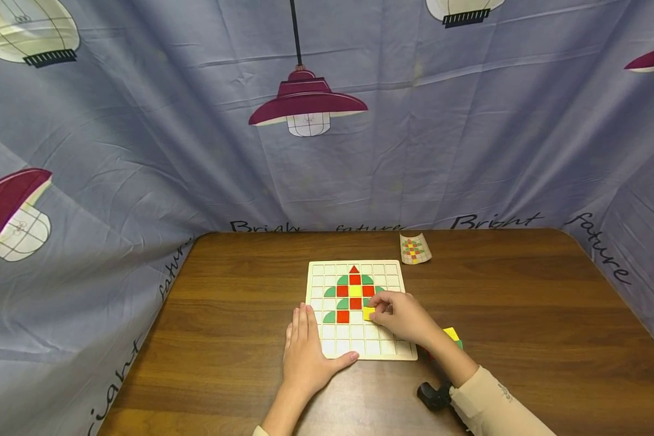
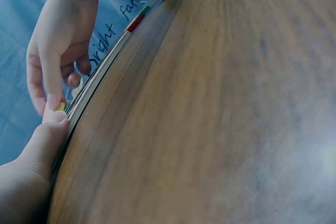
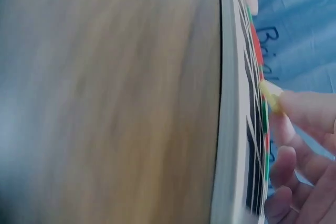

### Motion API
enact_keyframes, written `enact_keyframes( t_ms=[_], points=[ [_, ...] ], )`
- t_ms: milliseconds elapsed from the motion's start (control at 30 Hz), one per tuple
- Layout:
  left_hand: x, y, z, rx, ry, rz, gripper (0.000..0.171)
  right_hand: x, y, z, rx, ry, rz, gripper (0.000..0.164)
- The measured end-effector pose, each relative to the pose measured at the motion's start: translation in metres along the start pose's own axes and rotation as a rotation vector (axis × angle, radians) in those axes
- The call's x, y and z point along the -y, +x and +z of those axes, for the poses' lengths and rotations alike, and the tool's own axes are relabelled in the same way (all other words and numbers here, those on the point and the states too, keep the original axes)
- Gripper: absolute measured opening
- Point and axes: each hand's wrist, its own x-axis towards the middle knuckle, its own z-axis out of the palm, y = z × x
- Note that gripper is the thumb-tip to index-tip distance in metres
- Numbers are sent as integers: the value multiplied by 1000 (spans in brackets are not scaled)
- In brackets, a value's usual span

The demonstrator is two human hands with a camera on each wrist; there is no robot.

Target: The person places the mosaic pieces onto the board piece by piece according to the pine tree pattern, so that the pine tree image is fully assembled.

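Note:
A white gridded puzzle board [image 1: 374, 347] lies on the wooden table. Red squares, green quarter-circle tiles, a yellow square and a red triangle at the top form a tree-like pattern on it. My right hand [image 1: 402, 316] pinches a yellow square tile [image 1: 368, 313] between thumb and fingers over the lower middle of the grid. In the right wrist view the tile [image 3: 272, 98] is tilted, its edge right at the board's surface. With fingers straight, my left hand [image 1: 305, 356] rests along the board's left edge, thumb on the front edge.
A small pattern card [image 1: 415, 249] with a coloured picture lies behind the board's right corner. Loose yellow, green and red pieces [image 1: 452, 334] sit right of the board, partly hidden by the right forearm. A black strap-like object [image 1: 435, 396] is at the right wrist. Printed curtains surround the table.

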Motion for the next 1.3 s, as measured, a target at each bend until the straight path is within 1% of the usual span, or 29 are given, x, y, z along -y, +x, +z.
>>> enact_keyframes(
  t_ms=[167, 233, 433, 567, 800, 1033, 1300],
  points=[
    [0, 1, 0, -7, 1, 7, 137, 7, 4, 8, -37, -6, -26, 11],
    [0, 1, 0, -10, 3, 10, 137, 9, 5, 10, -45, -8, -22, 10],
    [0, 2, 0, -20, 2, 12, 137, 13, 7, 16, -31, -29, 9, 9],
    [-1, 2, 0, 1, 9, 4, 137, 15, 7, 21, -37, -62, 11, 10],
    [-3, 1, -3, 0, -7, -2, 137, 17, 7, 25, -81, -154, -38, 10],
    [-2, 0, -3, 1, -1, -4, 137, 16, 6, 27, -94, -214, -64, 11],
    [-2, 0, -3, 11, -1, -9, 137, 17, 3, 27, -110, -269, -113, 7]
  ],
)
